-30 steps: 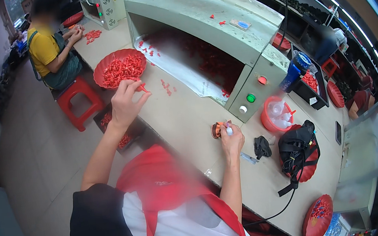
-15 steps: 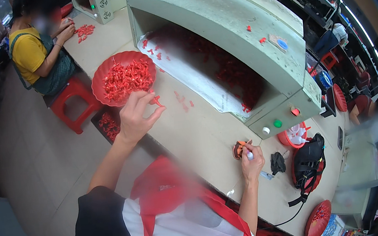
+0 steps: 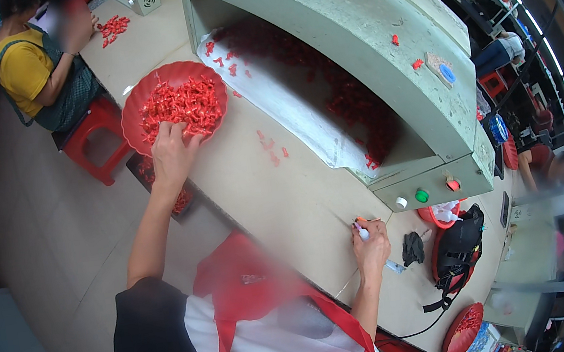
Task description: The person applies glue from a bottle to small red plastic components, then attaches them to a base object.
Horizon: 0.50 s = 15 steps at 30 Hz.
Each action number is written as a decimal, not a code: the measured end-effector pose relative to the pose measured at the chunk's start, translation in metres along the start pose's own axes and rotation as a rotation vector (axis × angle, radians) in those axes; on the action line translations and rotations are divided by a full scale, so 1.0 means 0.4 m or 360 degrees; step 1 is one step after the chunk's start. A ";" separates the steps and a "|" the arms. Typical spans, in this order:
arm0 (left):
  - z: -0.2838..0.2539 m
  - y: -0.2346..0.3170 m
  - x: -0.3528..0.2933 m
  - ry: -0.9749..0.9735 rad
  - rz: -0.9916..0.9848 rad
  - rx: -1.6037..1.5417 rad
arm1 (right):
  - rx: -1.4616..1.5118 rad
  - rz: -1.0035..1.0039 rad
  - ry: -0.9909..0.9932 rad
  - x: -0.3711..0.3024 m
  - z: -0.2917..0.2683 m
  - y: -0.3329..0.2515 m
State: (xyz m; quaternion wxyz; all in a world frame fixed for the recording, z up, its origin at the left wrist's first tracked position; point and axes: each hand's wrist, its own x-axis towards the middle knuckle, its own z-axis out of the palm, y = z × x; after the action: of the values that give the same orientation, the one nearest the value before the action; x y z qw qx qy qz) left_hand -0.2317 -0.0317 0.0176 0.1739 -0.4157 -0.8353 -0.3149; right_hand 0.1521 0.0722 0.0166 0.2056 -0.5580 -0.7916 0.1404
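My left hand (image 3: 174, 154) reaches over the near rim of a red scalloped bowl (image 3: 133, 110). Its fingers and thumb are apart, and the fingertips dip among a heap of small shiny red pieces (image 3: 191, 106). No piece shows clearly between them. Over the table to the right, my right hand (image 3: 373, 248) is closed round a small white squeeze bottle (image 3: 364, 234) with a slim tip. A bit of orange (image 3: 372, 219) shows just beyond those fingers, mostly hidden by them.
A pale green oven-like machine (image 3: 319, 21) with a white cloth (image 3: 274, 113) and many red pieces inside stands across the table. On the right are a black crumpled item (image 3: 412, 248), a black bag (image 3: 458, 245) and another red bowl (image 3: 454, 345). A person (image 3: 25, 67) sits far left.
My left hand held a small red piece above the table; it has moved left and down into the bowl, and that piece is no longer distinguishable. My right hand still holds the bottle.
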 end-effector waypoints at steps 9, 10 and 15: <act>0.016 0.015 0.022 0.0052 0.0066 0.0121 | -0.0037 0.0353 0.0253 -0.051 -0.111 0.100; 0.010 0.015 0.025 0.0057 0.0049 0.0174 | -0.0003 0.0353 0.0265 -0.057 -0.116 0.111; -0.010 0.024 0.012 0.0166 0.0070 0.0161 | 0.0067 0.0206 0.0294 -0.092 -0.137 0.094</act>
State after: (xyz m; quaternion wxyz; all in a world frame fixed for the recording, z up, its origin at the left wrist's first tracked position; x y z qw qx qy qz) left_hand -0.2265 -0.0273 0.0269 0.2450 -0.4077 -0.8306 -0.2897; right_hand 0.2206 0.0499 0.0415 0.2800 -0.6140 -0.7285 0.1180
